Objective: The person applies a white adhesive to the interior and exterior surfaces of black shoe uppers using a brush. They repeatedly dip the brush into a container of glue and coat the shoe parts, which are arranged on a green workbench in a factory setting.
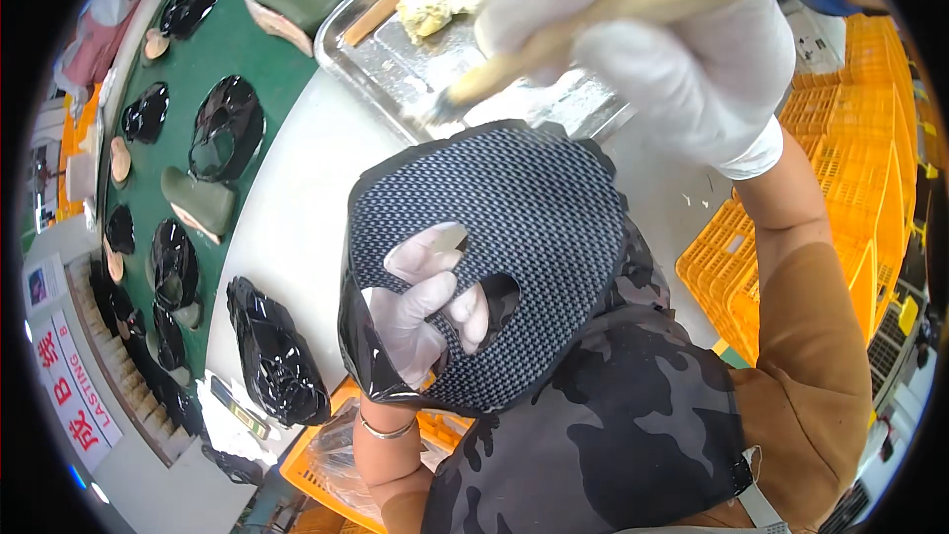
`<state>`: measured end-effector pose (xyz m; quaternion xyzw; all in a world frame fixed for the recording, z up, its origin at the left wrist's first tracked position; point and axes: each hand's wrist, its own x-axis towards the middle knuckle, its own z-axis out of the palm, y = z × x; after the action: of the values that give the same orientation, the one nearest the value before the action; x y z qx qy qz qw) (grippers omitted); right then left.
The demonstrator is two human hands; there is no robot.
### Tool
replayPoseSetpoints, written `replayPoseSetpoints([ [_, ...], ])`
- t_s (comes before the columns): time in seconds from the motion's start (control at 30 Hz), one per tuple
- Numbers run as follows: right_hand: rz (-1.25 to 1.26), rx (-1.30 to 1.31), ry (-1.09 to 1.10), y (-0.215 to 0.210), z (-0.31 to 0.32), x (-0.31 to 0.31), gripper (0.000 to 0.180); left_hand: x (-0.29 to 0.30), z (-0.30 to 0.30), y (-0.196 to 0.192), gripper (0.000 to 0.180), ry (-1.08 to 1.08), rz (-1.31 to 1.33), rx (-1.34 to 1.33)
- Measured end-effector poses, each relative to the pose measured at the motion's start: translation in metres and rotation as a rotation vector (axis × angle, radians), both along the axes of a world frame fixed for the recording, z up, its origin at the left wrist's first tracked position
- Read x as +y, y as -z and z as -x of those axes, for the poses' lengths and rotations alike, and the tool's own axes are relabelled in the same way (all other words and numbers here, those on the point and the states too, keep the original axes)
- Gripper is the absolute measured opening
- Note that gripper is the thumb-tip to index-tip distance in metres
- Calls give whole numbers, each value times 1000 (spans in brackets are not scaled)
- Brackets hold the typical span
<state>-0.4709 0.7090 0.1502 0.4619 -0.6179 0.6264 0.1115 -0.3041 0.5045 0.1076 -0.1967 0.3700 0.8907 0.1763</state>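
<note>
Gloved fingers [633, 30] of the right hand [672, 40] are curled tight round a pale wooden brush handle [613, 15], high and close to the lens. The handle's long axis slants from upper right down to lower left, its dark bristle tip [440, 109] pointing at the metal tray [395, 49] — probably because the lump of yellowish paste [435, 8] lies there.

Lower down, the left hand [425, 307], also in a thin white glove, is pushed inside a shoe upper [494, 257] with a grey woven lining and glossy black edge. Its fingers show through the opening, spread rather than clenched, seemingly to stretch the lining flat and hold it face-up for the brush. The upper sits between tray and body, above a camouflage apron [613, 425].

Beyond lie a white table [297, 208], another black upper [277, 356], a green conveyor [237, 49] carrying more uppers and lasts — and orange crates [850, 168] at right.
</note>
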Motion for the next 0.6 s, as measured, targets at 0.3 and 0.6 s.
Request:
replayPoseSetpoints([
  [0.3, -182, 197, -205, 0, 12, 0, 14, 6, 19, 2, 41, 242, 29, -49],
  [0.6, 24, -278, -417, -3, 14, -5, 9, 8, 12, 6, 44, 160, 102, 50],
])
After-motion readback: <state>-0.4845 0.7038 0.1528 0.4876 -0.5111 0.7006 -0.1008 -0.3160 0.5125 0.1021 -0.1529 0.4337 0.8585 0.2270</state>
